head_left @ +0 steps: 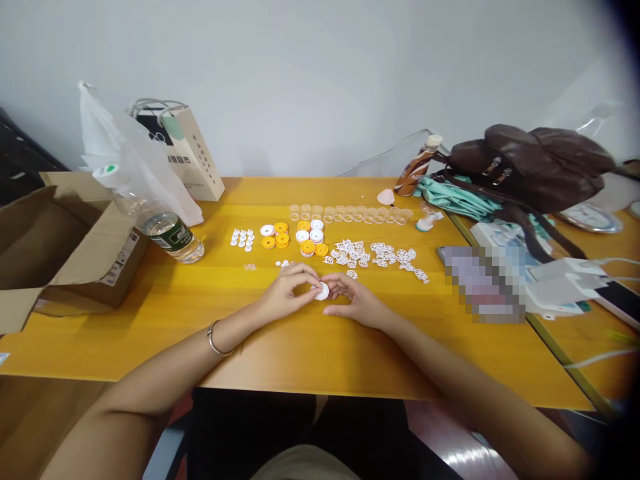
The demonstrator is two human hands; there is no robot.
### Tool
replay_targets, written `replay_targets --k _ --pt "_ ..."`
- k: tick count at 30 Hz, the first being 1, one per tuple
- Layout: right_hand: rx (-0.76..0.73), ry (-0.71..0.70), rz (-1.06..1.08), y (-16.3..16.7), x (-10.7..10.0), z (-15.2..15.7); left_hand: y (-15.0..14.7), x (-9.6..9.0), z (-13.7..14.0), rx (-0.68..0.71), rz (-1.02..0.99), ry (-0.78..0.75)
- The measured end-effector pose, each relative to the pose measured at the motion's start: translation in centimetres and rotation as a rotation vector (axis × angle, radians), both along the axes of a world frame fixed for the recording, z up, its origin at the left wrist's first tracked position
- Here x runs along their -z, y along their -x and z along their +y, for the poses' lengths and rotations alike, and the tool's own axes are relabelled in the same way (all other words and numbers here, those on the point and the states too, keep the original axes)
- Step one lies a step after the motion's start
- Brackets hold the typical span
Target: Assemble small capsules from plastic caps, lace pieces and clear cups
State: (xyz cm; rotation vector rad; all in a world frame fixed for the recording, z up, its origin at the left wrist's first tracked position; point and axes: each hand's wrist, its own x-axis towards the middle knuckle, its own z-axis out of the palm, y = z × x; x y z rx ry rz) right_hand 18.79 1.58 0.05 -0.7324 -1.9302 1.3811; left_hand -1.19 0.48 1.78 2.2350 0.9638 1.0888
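Left hand [286, 293] pinches the white disc [323, 292] over the counter [310, 357]; right hand [364, 305], thumb and fingers spread, stands beside it, contact unclear. Advisable: light grip at the rim, both hands steady.

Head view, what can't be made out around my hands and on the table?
In the head view:
White disc: partly hidden by the left hand.
Cardboard box: cut off by the left picture edge.
Phone-like slab: face blurred by pixelation.
Tiny pieces: too small to identify.
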Motion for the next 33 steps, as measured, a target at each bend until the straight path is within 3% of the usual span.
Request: replay_targets --k 4,8,15,21,27,30,33 --pt "0.016 0.259 0.207 1.4 0.2 0.0 0.4 -0.3 0.3 -0.014 -0.033 0.003" --pt "0.093 0.337 0.299 2.6 0.2 0.1 0.4 -0.4 0.4 -0.042 -0.069 0.020" --pt "0.213 0.303 0.299 2.4 0.1 0.2 1.1 -1.5 1.6 -0.119 -0.041 -0.009" --pt "0.338 0.270 0.303 1.3 -0.2 0.3 1.8 -1.3 5.6 -0.395 0.293 -0.083" --pt "0.388 0.236 0.340 0.9 -0.7 0.3 0.2 -0.6 6.5 -0.498 0.496 -0.104" --pt "0.395 0.219 0.338 0.8 -1.0 0.0 -0.2 -0.5 6.4 -0.516 0.507 -0.096" --pt "0.376 0.213 0.341 0.6 -1.3 -0.3 -0.2 -1.1 5.9 -0.485 0.389 -0.071"
